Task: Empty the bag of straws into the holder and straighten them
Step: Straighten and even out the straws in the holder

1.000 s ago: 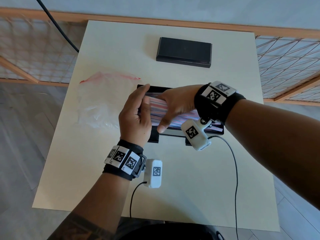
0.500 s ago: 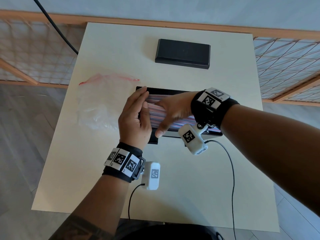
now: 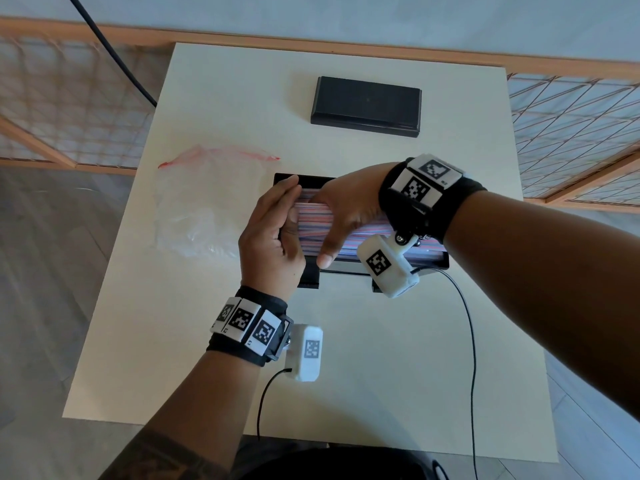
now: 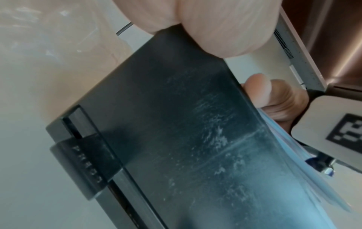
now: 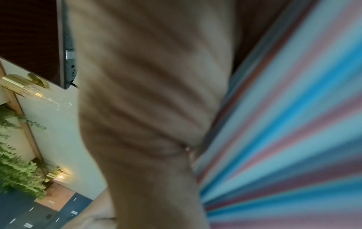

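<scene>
A black straw holder (image 3: 433, 262) lies in the middle of the table, filled with striped pink and blue straws (image 3: 311, 230) lying lengthwise. My left hand (image 3: 277, 220) stands on edge at the holder's left end, its straight fingers pressing against the straw ends. My right hand (image 3: 346, 209) lies across the top of the straws, fingers reaching the far side and thumb down at the near wall. The left wrist view shows the holder's dark wall (image 4: 176, 139) and blue straws (image 4: 293, 155). In the right wrist view the straws (image 5: 293, 124) run beside my palm (image 5: 147, 93).
The empty clear bag (image 3: 204, 202) with a red zip strip lies left of the holder. A black lid-like box (image 3: 367, 102) sits at the back of the table. Two camera cables trail over the near half of the tabletop (image 3: 381, 375).
My right hand has slid a little along the straws toward my left hand, its thumb now at the near wall. My left hand stays pressed against the straw ends.
</scene>
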A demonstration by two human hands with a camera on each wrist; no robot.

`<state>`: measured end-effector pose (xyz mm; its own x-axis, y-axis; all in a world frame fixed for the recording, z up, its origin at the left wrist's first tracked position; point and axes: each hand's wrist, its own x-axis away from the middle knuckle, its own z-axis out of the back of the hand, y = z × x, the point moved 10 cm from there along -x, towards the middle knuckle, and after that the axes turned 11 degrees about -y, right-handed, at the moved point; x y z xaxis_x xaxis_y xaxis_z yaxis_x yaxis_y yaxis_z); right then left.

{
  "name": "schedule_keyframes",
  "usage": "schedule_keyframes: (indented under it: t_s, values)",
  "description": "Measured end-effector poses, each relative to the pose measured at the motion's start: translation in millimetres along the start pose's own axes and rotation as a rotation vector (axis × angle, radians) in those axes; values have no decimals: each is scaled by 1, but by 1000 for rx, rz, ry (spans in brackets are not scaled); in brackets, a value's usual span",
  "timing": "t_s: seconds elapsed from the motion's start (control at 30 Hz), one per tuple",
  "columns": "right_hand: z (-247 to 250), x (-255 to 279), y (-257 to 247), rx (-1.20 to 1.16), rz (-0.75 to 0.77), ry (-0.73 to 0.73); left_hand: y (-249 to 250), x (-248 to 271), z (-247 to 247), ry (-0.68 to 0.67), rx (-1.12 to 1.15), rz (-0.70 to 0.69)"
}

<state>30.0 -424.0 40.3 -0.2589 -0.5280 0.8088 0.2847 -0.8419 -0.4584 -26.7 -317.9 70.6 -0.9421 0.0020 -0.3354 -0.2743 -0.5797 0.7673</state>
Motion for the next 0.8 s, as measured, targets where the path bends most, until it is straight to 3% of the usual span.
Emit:
schedule_keyframes:
  t_s: [0.4, 0.8]
  values:
    - [12, 8, -10, 83, 21, 100, -2, 2, -1, -26, 13, -6]
    - [22, 20, -17, 189, -52, 216, 1, 2, 1, -29, 41, 2]
